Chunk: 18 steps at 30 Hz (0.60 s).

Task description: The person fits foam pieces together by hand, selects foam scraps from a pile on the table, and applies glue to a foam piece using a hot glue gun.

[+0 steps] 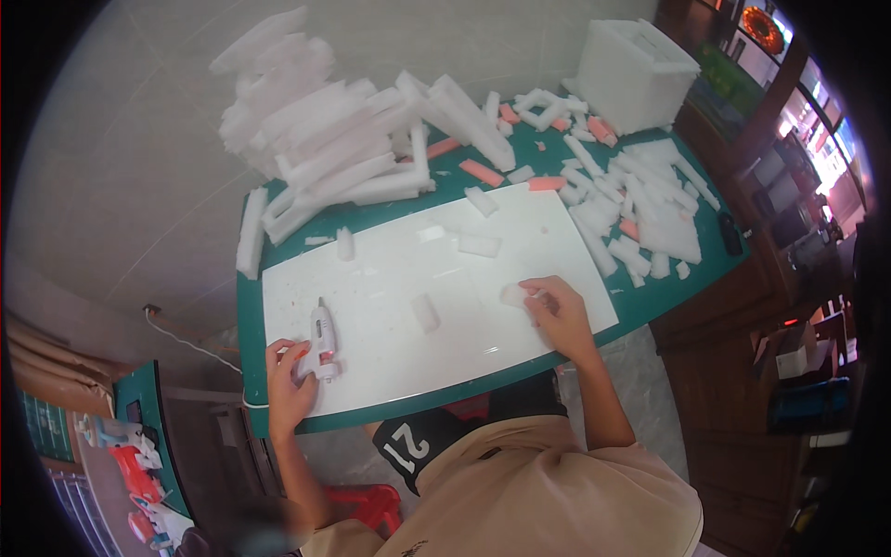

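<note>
Currently the right hand point(560, 316) pinches a small white foam piece point(512, 295), fingers drawn narrow, over the right part of a glossy board point(390, 357). At the board's left, the left hand point(292, 381) curls round the handle of a smooth plastic glue gun point(322, 334). Beyond the board, rough-edged foam strips point(316, 125) are heaped. Beneath it spreads a green desk point(251, 316); a pale grey wall point(139, 158) rises behind.

Remotely, I see the left hand point(290, 382) at a glue gun point(322, 334) by the white board point(390, 357)'s left edge, the right hand point(561, 317) pinching a foam piece point(512, 295) nearer its right; stacked foam point(311, 125) crowds the table point(251, 320)'s far-left corner.
</note>
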Available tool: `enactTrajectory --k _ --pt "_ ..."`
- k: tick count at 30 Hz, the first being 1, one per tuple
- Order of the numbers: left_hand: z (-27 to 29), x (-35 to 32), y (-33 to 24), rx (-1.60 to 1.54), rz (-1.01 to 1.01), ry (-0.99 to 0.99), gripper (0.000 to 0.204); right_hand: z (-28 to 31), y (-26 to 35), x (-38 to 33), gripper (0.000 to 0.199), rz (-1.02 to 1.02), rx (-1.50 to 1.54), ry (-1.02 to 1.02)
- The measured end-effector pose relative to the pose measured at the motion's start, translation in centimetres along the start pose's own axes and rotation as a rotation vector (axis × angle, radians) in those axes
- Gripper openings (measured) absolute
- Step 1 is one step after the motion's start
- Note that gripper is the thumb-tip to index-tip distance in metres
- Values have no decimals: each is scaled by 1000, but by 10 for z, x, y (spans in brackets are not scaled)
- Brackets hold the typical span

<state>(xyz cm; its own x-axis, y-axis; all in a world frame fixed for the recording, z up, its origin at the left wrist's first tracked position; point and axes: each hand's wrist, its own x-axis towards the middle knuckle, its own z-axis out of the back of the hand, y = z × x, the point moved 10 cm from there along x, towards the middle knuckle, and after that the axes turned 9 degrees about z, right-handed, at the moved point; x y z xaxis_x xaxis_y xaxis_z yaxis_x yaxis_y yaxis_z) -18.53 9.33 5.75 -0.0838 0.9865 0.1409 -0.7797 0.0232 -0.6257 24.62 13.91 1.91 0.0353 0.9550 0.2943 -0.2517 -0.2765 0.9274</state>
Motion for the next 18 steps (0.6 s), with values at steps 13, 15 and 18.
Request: enactTrajectory --k 13,15,18 --pt "25 -35 -37 125 -1 -196 37 -14 9 -5 18 -26 71 66" --pt "33 -50 -60 74 -51 -347 28 -22 14 -9 17 -44 106 93" --pt "-9 -59 -83 -224 -79 -301 21 -43 25 -12 16 -91 235 166"
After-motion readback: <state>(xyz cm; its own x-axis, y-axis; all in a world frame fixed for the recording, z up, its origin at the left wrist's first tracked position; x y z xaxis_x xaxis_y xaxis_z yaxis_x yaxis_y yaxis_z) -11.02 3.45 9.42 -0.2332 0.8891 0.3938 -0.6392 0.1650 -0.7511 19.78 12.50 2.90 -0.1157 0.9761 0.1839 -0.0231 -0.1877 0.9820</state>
